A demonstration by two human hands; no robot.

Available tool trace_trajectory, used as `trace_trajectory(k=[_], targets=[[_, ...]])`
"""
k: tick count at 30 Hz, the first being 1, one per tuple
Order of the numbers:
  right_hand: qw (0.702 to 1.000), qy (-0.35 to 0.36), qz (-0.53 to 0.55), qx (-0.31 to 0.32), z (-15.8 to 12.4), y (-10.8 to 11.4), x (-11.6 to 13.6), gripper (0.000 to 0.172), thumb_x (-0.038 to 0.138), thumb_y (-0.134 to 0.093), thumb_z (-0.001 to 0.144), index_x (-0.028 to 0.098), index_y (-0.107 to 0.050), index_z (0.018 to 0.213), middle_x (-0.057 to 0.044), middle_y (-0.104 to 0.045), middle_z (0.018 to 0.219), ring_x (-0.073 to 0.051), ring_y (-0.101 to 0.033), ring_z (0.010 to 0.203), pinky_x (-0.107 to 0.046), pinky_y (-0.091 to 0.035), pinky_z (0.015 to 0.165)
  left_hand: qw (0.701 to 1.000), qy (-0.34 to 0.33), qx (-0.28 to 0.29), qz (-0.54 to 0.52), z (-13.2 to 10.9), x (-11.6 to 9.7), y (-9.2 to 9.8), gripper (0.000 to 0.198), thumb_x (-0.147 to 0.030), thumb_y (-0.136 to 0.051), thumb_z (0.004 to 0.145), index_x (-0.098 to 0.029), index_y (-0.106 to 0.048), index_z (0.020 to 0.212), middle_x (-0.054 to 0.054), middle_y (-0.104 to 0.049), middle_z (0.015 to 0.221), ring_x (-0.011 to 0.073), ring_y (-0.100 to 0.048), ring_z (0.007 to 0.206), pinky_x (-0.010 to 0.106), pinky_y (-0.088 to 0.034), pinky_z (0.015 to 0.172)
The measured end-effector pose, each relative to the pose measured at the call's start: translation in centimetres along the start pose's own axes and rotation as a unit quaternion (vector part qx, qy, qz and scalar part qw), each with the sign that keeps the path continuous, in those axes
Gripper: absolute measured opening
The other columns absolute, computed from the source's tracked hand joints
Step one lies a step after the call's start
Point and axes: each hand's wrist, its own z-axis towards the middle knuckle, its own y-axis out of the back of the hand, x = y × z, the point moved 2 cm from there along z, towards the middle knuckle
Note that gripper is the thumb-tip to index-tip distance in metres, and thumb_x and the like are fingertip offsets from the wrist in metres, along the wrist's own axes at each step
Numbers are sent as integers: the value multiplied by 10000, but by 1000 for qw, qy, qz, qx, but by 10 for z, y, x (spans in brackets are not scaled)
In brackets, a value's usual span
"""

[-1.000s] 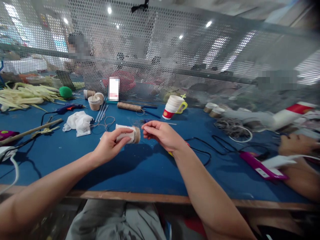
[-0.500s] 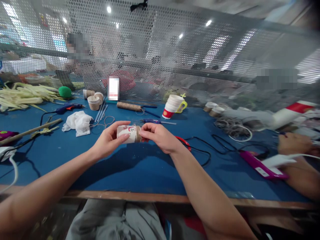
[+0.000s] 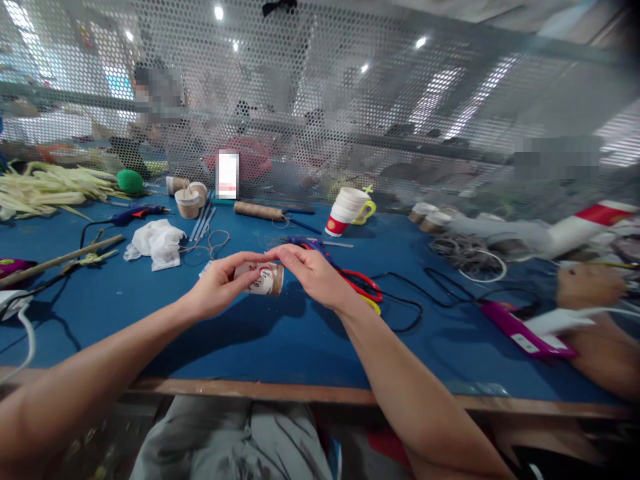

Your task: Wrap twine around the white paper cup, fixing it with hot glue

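Note:
My left hand (image 3: 220,283) grips a small white paper cup (image 3: 259,280) with red and dark print, lying on its side above the table. A brown band, apparently twine, circles the cup's right end. Around that end my right hand (image 3: 315,277) has its thumb and fingers pressed together at the cup's upper edge. Whatever they pinch is too small or hidden to tell. Behind the hands lie a blue glue gun (image 3: 305,244) and a thin glue stick (image 3: 339,244). Scissors with a red and yellow handle (image 3: 367,283) are partly covered by my right forearm.
A twine spool (image 3: 257,211), stacked paper cups (image 3: 344,210) and twine-wrapped cups (image 3: 188,203) stand toward the back. White cloth (image 3: 157,243) lies left. At right are a purple power strip (image 3: 525,330), cables, a grey cord coil (image 3: 463,257) and another person's hand (image 3: 590,287).
My right hand has shifted from the cup's right end up to its top edge. The cup has turned and tilted slightly, showing more of the brown band. More of the scissors shows.

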Motion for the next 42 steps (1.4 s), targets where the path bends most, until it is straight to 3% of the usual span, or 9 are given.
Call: trace_trajectory(k=[5,11,14,18,23,28,32,36,42], targets=[[999,35,9,2,-1,-6,0,375,416,-355,902,173,-638,944,-62,-629,988,-159,-561,982,-308,-396,902,999,2,13,39,-1,-2,-1,338,-304,-508,817,-107,-606,1073,96,-660,1068,193,-607,938,288,-471,811],[999,14,-3,-28,1,-4,-4,374,421,-378,888,156,-640,915,-73,-655,968,-163,-588,941,-306,-430,862,996,8,12,93,-1,-2,-2,356,-325,-480,830,-99,-604,1076,93,-671,1020,183,-617,881,258,-477,751],[989,-59,-68,-116,11,17,-17,350,374,-369,892,131,-621,899,-81,-671,896,-147,-616,839,-259,-472,749,994,2,6,107,0,-2,-1,349,-332,-474,837,-112,-610,1071,93,-660,1059,191,-610,934,254,-472,783],[933,-200,-223,-200,25,60,-46,273,204,-336,886,115,-585,956,-104,-659,958,-138,-620,826,-229,-462,697,990,1,1,138,1,2,0,339,-338,-457,845,-128,-626,1050,87,-666,1050,194,-614,929,264,-470,795],[902,-310,-281,-110,32,78,-82,28,144,-626,704,122,-638,714,-98,-667,760,-235,-620,807,-306,-454,715,987,14,-3,158,2,6,-1,327,-331,-437,844,-142,-647,1010,67,-689,980,187,-632,843,269,-483,748],[885,-374,-270,-56,37,66,-101,315,309,-522,852,158,-528,1129,-85,-546,1137,-193,-564,960,-381,-480,793,985,23,8,172,3,9,-2,334,-327,-436,839,-131,-647,1009,67,-697,950,186,-636,822,262,-484,728],[901,-358,-230,-86,36,65,-95,267,259,-567,815,101,-575,1030,-121,-594,1030,-210,-586,896,-371,-485,769,983,28,22,182,4,12,-1,336,-324,-437,841,-123,-648,1008,73,-699,941,188,-639,821,261,-484,732],[933,-295,-155,-138,23,71,-68,241,161,-585,752,105,-557,984,-104,-632,898,-163,-611,737,-296,-503,682,983,20,29,182,4,13,-1,315,-318,-437,846,-140,-649,998,68,-697,964,189,-636,843,277,-481,759],[965,-222,47,-133,-8,64,-28,171,298,-591,745,130,-562,738,-9,-570,551,-81,-510,444,-217,-448,457,983,-14,-19,184,3,7,3,333,-334,-452,842,-122,-642,1015,88,-690,990,199,-628,900,279,-470,789]])
